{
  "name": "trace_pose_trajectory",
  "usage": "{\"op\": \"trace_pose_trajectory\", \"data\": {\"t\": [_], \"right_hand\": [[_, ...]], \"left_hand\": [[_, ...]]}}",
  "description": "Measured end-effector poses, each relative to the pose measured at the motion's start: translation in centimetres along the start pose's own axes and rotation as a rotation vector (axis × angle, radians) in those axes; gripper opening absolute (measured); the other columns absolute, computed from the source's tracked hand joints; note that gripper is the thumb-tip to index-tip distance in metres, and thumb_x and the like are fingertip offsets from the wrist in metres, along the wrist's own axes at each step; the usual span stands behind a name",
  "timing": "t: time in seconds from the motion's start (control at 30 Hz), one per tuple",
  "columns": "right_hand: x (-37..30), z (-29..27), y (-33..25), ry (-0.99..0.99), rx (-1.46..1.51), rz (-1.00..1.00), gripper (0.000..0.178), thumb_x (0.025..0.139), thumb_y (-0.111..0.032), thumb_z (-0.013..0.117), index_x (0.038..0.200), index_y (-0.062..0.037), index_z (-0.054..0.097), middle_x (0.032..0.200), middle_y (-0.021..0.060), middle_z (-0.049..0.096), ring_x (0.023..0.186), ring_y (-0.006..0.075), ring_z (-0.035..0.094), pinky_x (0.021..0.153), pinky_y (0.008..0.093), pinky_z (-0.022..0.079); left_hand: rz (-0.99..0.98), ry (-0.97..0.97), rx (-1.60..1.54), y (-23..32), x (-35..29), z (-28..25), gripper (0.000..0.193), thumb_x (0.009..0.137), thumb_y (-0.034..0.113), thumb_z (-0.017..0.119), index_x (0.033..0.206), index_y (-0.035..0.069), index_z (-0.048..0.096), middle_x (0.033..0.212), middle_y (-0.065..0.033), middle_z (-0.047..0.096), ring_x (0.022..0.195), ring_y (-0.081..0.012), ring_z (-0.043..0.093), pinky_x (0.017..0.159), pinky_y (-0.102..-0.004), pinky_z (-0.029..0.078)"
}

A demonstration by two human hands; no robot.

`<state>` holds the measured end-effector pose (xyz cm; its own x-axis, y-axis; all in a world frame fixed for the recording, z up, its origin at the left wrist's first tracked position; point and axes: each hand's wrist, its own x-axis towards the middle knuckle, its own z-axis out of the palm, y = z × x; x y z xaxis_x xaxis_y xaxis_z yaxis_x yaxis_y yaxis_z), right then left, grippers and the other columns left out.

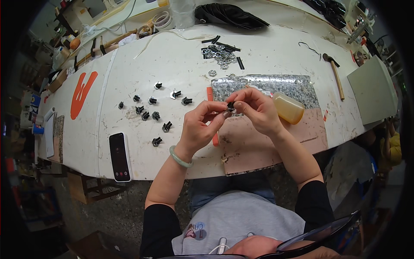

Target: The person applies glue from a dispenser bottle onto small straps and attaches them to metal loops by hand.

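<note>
My left hand (201,124) and my right hand (257,111) meet over the stone slab, fingertips pinched together. Between them is a small black strip with a metal ring (230,106), partly hidden by the fingers. To the left, several like pieces lie scattered, each a metal ring with a black strip through it, such as this ringed strip (167,126). Beyond my hands is a pile of loose silver metal rings (222,56), with short black strips (240,63) around it. A bottle of yellowish liquid (288,108) lies beside my right wrist.
Under my hands are a speckled granite slab (297,88) and a pinkish board (258,151). A phone (120,156) lies near the front edge. A hammer (337,80) and a grey-green box (371,90) are at right. Black sheets (230,16) are stacked at the back.
</note>
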<state>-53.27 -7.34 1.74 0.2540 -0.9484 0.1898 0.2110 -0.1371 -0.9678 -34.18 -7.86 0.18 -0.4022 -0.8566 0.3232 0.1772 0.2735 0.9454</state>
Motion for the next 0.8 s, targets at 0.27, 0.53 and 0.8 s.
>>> {"op": "trace_pose_trajectory", "data": {"t": [0.27, 0.53, 0.8], "right_hand": [[-0.1, 0.1, 0.0, 0.058, -0.066, -0.082, 0.019, 0.085, 0.003, 0.058, 0.103, 0.0000, 0.051, 0.099, 0.0062, 0.059, 0.092, 0.0104, 0.058, 0.082, 0.0238, 0.049], [-0.3, 0.8, 1.1, 0.148, -0.189, -0.264, 0.017, 0.086, 0.005, 0.055, 0.100, -0.0026, 0.049, 0.093, 0.0067, 0.057, 0.086, 0.0133, 0.058, 0.077, 0.0248, 0.049], [0.5, 0.3, -0.7, -0.130, -0.744, -0.756, 0.023, 0.077, 0.007, 0.061, 0.094, -0.0049, 0.054, 0.089, 0.0090, 0.059, 0.076, 0.0249, 0.056, 0.063, 0.0315, 0.047]], "left_hand": [[-0.063, 0.082, -0.004, 0.5, 0.3, 0.6, 0.026, 0.084, -0.007, 0.056, 0.107, -0.003, 0.045, 0.101, -0.0120, 0.061, 0.091, -0.0172, 0.063, 0.084, -0.0295, 0.053], [-0.299, 0.057, -0.226, 1.2, 0.6, 0.2, 0.028, 0.087, 0.003, 0.057, 0.113, -0.003, 0.049, 0.099, -0.0130, 0.061, 0.089, -0.0172, 0.063, 0.078, -0.0290, 0.055], [-0.722, -0.090, -0.807, 0.4, 0.9, -0.9, 0.027, 0.091, 0.017, 0.055, 0.110, -0.002, 0.054, 0.089, -0.0093, 0.062, 0.077, -0.0167, 0.064, 0.058, -0.0234, 0.057]]}}
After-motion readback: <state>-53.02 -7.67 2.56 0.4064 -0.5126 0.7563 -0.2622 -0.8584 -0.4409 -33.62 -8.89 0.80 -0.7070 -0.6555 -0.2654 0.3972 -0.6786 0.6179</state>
